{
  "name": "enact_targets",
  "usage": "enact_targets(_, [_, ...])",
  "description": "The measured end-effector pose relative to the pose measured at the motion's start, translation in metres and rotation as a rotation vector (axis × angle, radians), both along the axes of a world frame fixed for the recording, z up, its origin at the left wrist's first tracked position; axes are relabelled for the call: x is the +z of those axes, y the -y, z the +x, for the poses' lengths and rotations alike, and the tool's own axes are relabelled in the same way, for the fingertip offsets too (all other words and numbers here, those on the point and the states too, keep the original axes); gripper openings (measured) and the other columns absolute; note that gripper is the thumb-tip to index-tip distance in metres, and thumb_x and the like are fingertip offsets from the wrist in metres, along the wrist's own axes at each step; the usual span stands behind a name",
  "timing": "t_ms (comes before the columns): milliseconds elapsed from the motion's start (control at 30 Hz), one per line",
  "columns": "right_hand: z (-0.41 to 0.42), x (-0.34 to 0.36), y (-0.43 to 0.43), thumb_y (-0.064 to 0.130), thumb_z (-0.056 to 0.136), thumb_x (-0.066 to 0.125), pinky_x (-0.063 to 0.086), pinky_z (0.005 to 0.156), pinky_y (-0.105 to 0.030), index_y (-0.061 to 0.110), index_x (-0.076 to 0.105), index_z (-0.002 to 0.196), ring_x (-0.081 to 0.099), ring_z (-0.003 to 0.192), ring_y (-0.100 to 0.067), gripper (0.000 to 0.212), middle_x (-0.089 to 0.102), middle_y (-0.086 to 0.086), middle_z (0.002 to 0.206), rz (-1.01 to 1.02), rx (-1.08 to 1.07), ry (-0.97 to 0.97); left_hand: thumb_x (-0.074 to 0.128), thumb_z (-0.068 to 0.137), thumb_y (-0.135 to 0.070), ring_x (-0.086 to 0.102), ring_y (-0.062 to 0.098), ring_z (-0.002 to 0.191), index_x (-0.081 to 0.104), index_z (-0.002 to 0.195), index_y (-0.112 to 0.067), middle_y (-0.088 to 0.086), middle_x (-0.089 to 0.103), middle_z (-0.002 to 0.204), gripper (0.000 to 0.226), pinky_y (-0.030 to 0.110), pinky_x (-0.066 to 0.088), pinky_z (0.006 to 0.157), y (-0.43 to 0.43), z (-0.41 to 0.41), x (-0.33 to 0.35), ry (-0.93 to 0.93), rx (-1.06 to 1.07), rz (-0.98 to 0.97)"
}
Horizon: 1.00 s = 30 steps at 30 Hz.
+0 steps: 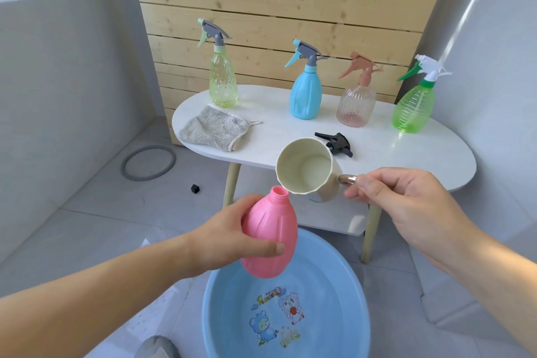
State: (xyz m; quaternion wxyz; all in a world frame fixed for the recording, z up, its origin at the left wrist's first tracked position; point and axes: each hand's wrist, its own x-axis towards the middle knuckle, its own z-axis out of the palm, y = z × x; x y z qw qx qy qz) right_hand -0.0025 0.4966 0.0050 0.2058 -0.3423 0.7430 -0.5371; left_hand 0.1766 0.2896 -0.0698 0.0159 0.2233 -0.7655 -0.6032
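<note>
Blue basin [328, 276] up front, its near rim cut off by the frame's edge. Right above the basin, the left hand [220, 241] wraps the uncapped pink bottle [270, 229]; only the thumb shows, the fingers are hidden behind. Above and right of the basin, the right hand [406, 200] pinches the cream cup [305, 168] by its metal handle. Water inside? Hard to tell. Beyond the basin, on the counter [392, 160], a black spray head [337, 144] peeks out, half hidden behind the cup.

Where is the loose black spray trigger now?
Head view: the black spray trigger lies on the white oval table, centre-right, just behind the cream plastic cup.
</note>
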Motion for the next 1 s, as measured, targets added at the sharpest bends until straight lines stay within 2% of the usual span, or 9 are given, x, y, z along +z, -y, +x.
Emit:
enact_targets(133, [0.0,-0.0007,-0.0009,0.027,0.093,0.063,0.048,0.104,-0.042,0.017,0.079,0.08,0.071,0.098,-0.01,0.023,0.078,0.003,0.09,0.005,-0.01,-0.066,0.09,0.064,-0.031,0.071,0.007,0.103,0.055,0.133,-0.039,-0.008,0.07,0.117,0.078,0.03,0.062,0.088,-0.0007,0.0,-0.0007,0.001,-0.002,-0.003])
enact_targets(267, [0.0012,0.0004,-0.0016,0.034,0.09,0.063,0.049,0.101,-0.046,0.02,0.079,0.08,0.07,0.095,-0.018,0.024,0.077,0.002,0.087,0.0,-0.012,-0.114,0.091,0.064,-0.032,0.07,0.005,0.103,0.054,0.133,-0.039,-0.006,0.066,0.123,0.078,0.027,0.061,0.086,-0.0016,-0.0001,-0.0011,-0.002,-0.008,-0.021])
enact_targets(400, [0.0022,0.0013,-0.002,0.025,0.093,0.063,0.051,0.099,-0.041,0.019,0.079,0.081,0.07,0.093,-0.014,0.021,0.077,0.004,0.087,0.002,-0.013,-0.133,0.091,0.065,-0.031,0.07,0.006,0.103,0.055,0.133,-0.04,-0.006,0.068,0.121,0.077,0.029,0.062,0.087,-0.0014,0.0008,-0.0018,-0.002,-0.009,-0.019])
enact_targets(633, [0.0024,0.0005,-0.0025,0.025,0.092,0.064,0.052,0.095,-0.036,0.02,0.078,0.082,0.07,0.093,-0.018,0.019,0.077,0.002,0.087,-0.002,-0.011,-0.156,0.091,0.064,-0.032,0.07,0.007,0.104,0.056,0.132,-0.04,-0.006,0.068,0.121,0.077,0.029,0.061,0.087,-0.0023,-0.0002,-0.0027,-0.005,-0.009,-0.024])
enact_targets(867, [0.0031,0.0008,-0.0028,0.025,0.092,0.064,0.051,0.083,-0.018,0.022,0.078,0.082,0.07,0.09,-0.014,0.017,0.077,0.006,0.086,-0.012,-0.003,-0.185,0.091,0.063,-0.032,0.071,0.009,0.104,0.055,0.133,-0.038,-0.006,0.07,0.119,0.079,0.031,0.062,0.088,-0.0021,-0.0004,-0.0035,0.001,-0.01,-0.02])
enact_targets(1000, [0.0042,0.0014,-0.0021,0.024,0.092,0.064,0.05,0.083,-0.019,0.021,0.078,0.082,0.07,0.09,-0.013,0.017,0.077,0.006,0.085,-0.024,-0.006,-0.187,0.091,0.062,-0.034,0.071,0.01,0.104,0.056,0.132,-0.039,-0.006,0.07,0.119,0.079,0.033,0.062,0.089,-0.0017,-0.0001,-0.0045,0.003,-0.01,-0.025])
